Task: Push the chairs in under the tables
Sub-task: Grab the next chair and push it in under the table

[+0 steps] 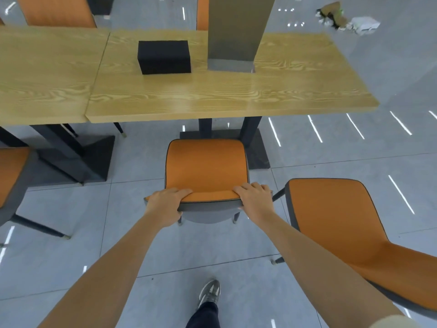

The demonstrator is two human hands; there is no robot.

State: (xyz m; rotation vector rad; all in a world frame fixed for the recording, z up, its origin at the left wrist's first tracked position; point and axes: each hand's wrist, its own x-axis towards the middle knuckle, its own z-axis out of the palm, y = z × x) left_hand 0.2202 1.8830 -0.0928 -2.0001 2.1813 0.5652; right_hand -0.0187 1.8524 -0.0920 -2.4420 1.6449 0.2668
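An orange chair with a grey shell (206,166) stands on the floor facing the wooden table (212,100), its seat front close to the table's near edge. My left hand (166,204) grips the left end of the backrest's top edge. My right hand (254,200) grips the right end of the same edge, fingers curled over the front. A second orange chair (343,228) stands to the right, turned at an angle and away from the table.
Another wooden table (42,74) adjoins on the left, with an orange chair (11,176) beside it. A black box (164,56) and a tall grey column (234,36) stand on the table. Black table bases (255,150) sit ahead. My shoe (210,292) is below. Litter (343,18) lies far right.
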